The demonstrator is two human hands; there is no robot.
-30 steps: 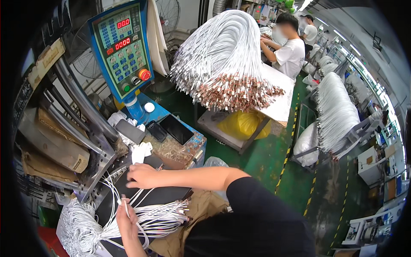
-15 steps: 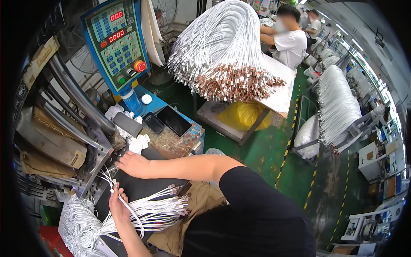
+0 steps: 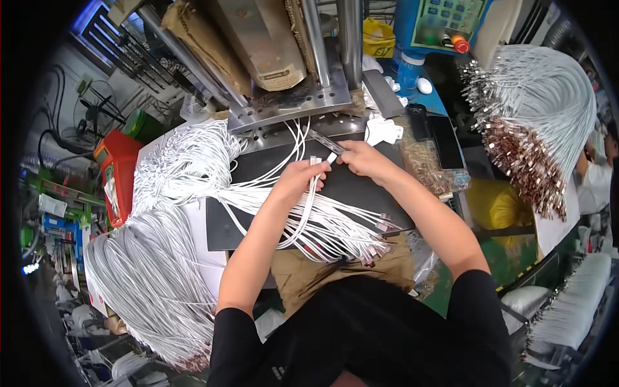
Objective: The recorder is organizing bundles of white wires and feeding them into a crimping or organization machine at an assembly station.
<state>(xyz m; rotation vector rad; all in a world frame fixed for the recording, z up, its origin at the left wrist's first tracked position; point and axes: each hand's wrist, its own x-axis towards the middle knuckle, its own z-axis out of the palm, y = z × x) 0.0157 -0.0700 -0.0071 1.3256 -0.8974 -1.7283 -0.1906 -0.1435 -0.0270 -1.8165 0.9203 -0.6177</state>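
My left hand (image 3: 300, 182) is closed around a few white cables (image 3: 304, 216), whose small plug ends poke up past its thumb. Close beside it, my right hand (image 3: 366, 159) pinches the end of a narrow, shiny, flat strip-like tool (image 3: 324, 139); its exact kind is unclear. A white plug (image 3: 331, 157) lies between the fingertips of both hands, and I cannot tell which one grips it. Below the hands, a loose bundle of white cables (image 3: 351, 235) fans out to the right over a black mat (image 3: 387, 193). Other cables (image 3: 298, 145) run up under the press.
A steel press plate (image 3: 290, 106) with upright columns stands directly beyond the hands. Heaps of white cable (image 3: 184, 161) fill the left side, beside a red machine (image 3: 119, 169). To the right are a phone (image 3: 445, 142), a control panel (image 3: 451, 22) and a large cable bundle (image 3: 541, 97).
The view has swung left toward the press. My right hand has come back from the press to meet my left over the mat, and now holds the flat shiny tool.
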